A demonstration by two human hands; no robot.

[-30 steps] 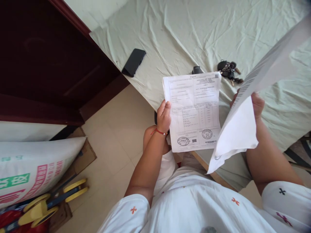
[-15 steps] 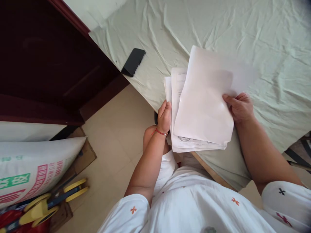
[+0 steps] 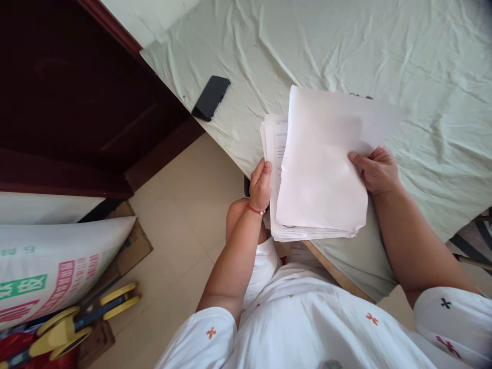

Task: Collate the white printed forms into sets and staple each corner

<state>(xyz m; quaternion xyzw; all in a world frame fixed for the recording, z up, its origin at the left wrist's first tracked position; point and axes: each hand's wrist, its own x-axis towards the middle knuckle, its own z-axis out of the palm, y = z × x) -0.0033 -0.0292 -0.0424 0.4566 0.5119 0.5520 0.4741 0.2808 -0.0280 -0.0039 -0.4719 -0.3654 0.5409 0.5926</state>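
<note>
A stack of printed paper sheets [image 3: 273,200] is gripped along its left edge by my left hand [image 3: 262,185], thumb on top. My right hand [image 3: 378,170] pinches the right side of a blank-looking white sheet [image 3: 321,174] that lies over the stack, a little to its right. The thumb is on top and the fingers are hidden beneath. Lines of print show on the stack along the left and bottom edges of the blank sheet. The upper right part of the paper is blurred.
A table with a pale green wrinkled cloth [image 3: 434,66] lies under the papers. A black phone-like case [image 3: 211,97] rests near its left edge. On the floor at the lower left are a white printed sack [image 3: 57,266] and a yellow wheeled object [image 3: 61,333].
The top white sheet has turned straighter and its upper edge has dropped slightly, shifting left. My right hand has moved slightly left with it. My left hand stays on the stack's edge.
</note>
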